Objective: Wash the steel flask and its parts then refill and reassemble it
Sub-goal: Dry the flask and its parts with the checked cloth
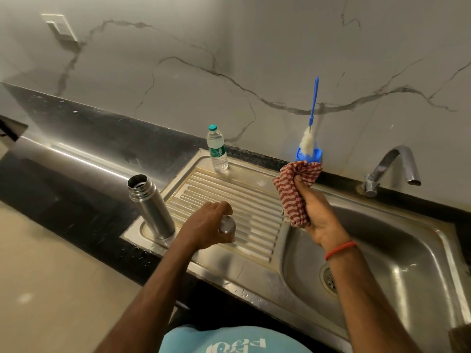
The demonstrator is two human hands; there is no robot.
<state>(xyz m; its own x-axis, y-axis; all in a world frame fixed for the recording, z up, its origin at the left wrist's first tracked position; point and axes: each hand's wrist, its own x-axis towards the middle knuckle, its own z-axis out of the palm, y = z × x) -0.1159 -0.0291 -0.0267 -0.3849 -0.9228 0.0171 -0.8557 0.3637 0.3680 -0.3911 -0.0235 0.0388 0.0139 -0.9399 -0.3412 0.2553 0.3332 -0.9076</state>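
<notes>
At six o'clock in the view, closest in, is the hem of a light blue shirt, with both bare forearms reaching up from it. The sink basin lies at four o'clock, its drain just left of the right forearm, and a red thread circles that wrist.

The left hand is knuckles-up over the ribbed drainboard. Its fingers are curled down around a rounded steel cap, whose shiny dome shows under the fingertips. Whether the cap rests on the ribs or is held just above them cannot be told.

At two o'clock from that hand, the right hand is raised over the edge between drainboard and basin. Its fingers and thumb are closed tight around a bunched red-and-white checked cloth, which bulges out above the fist.

At ten o'clock from the left hand the steel flask stands upright on the drainboard's near left corner, its mouth uncovered, apart from both hands.

Farther back, at twelve o'clock, a clear plastic water bottle with a teal cap stands at the drainboard's far edge. At one o'clock a blue-handled bottle brush stands bristles-down in a blue holder against the wall, right behind the cloth. A chrome tap curves over the basin at three o'clock, and a switch plate sits on the veined wall at eleven o'clock
</notes>
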